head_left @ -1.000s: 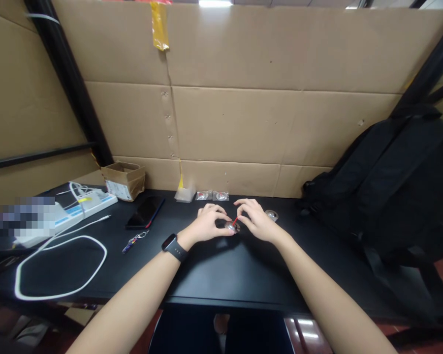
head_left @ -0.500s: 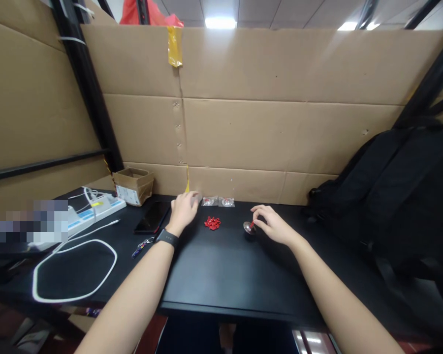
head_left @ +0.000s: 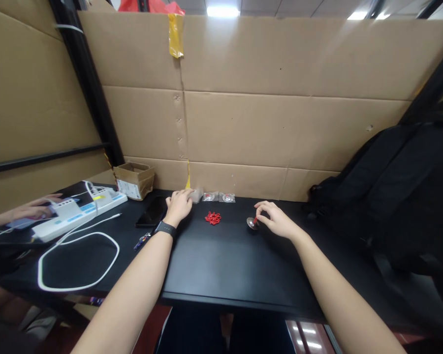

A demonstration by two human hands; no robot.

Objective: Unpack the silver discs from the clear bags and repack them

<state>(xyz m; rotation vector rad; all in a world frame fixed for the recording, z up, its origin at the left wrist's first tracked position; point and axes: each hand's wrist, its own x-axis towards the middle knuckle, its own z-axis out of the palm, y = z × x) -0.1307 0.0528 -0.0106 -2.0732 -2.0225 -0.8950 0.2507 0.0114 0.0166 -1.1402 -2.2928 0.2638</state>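
At the right of the table my right hand [head_left: 275, 220] pinches the red top of a small round silvery object [head_left: 251, 223], which is tilted close to the black surface. My left hand [head_left: 179, 205] is at the table's back, its fingers at a small clear packet [head_left: 197, 195] that is blurred; whether they grip it is hard to see. Two flat clear packets, one [head_left: 208, 197] beside the other [head_left: 228, 197], lie just right of it. A looped red cord bundle [head_left: 213, 218] lies between my hands.
Left of my left hand are a dark phone [head_left: 150, 212], a keychain [head_left: 142, 240], a cardboard box [head_left: 135, 181], a white power strip [head_left: 76, 218] and a white cable [head_left: 117, 253]. Another person's hands [head_left: 33, 211] hold a phone at far left. A black backpack [head_left: 395, 196] stands right.
The view has shifted slightly. My left hand has moved a little left, and the clear packet beside its fingers shows more. My right hand still holds the silvery object.
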